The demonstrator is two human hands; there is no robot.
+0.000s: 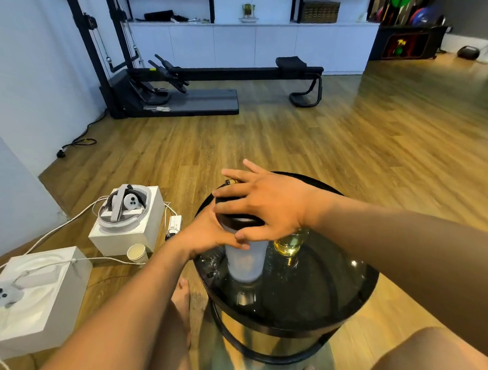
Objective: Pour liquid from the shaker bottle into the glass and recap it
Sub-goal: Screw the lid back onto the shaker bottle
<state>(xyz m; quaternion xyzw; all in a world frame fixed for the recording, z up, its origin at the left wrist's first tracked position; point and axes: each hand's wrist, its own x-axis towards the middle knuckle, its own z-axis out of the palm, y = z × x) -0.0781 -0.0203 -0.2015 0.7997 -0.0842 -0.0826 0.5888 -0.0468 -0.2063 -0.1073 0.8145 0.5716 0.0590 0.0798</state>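
**Cap going back on, glass already filled**

With the right hand [263, 209] spread flat over the dark cap [240, 220] and its thumb hooked under the rim, the recap looks to be in hand. The left hand [211, 234] grasps the upper body of the white shaker bottle [246, 260], which stands upright near the middle of the round black table [358, 298]. Just beside it, toward the table's right edge, sits the glass [290, 243] holding yellow liquid, so the pour seems done.

To finish well: keep the bottle pinned straight down, seat the cap level before twisting, and mind that elbow near the glass. Droplets glisten on the tabletop around the bottle's base, so it could slip.

Hard to call: the right palm covers the cap, so whether the threads have caught cannot be told. The forearm hides the glass's rim. A small dark-and-gold object behind the fingers stays unidentifiable.
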